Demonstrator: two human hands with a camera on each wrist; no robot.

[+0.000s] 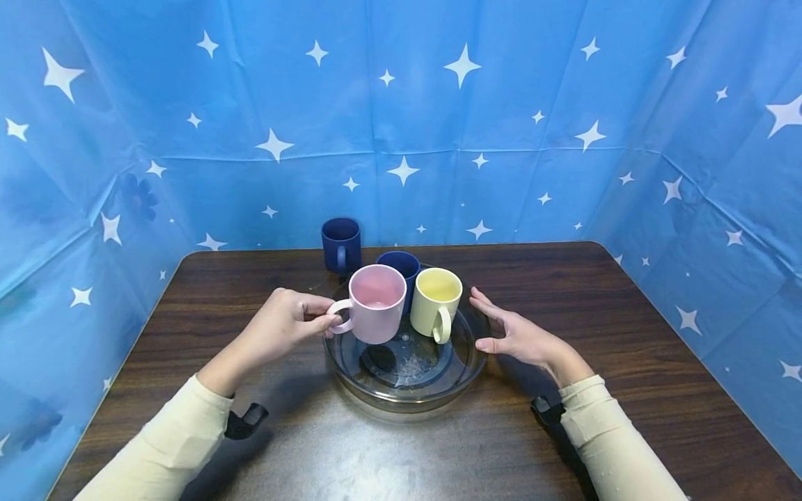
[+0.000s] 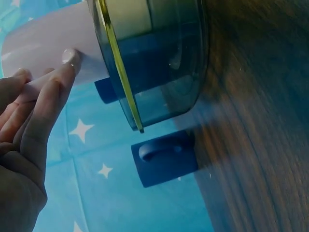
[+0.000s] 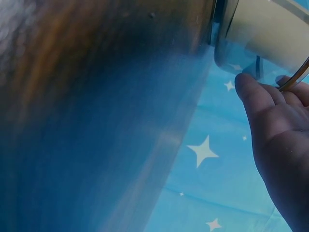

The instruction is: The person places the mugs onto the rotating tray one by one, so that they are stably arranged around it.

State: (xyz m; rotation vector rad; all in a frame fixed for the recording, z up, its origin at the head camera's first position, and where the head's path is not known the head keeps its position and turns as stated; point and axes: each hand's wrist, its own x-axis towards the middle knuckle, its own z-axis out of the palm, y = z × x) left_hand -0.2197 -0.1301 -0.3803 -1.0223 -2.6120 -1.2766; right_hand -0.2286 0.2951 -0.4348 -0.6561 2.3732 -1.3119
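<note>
My left hand point(image 1: 288, 321) pinches the handle of a pink mug point(image 1: 378, 313). In the left wrist view, the pink mug point(image 2: 58, 43) is held upright above the rim of a round clear glass dish point(image 1: 407, 400). Inside the dish stand a yellow mug point(image 1: 429, 313), its handle facing me, and a dark blue mug point(image 1: 410, 270) partly hidden behind the pink one. My right hand point(image 1: 516, 337) is at the dish's right side with fingers extended and thumb apart. In the right wrist view, its fingers meet the dish's rim point(image 3: 297, 77).
Behind the dish to the left, another dark blue mug point(image 1: 341, 247) stands on the dark wooden table point(image 1: 595, 306). A blue curtain with white stars point(image 1: 401, 104) rises around the table's back and sides. A black strap point(image 1: 246, 422) is on the left wrist.
</note>
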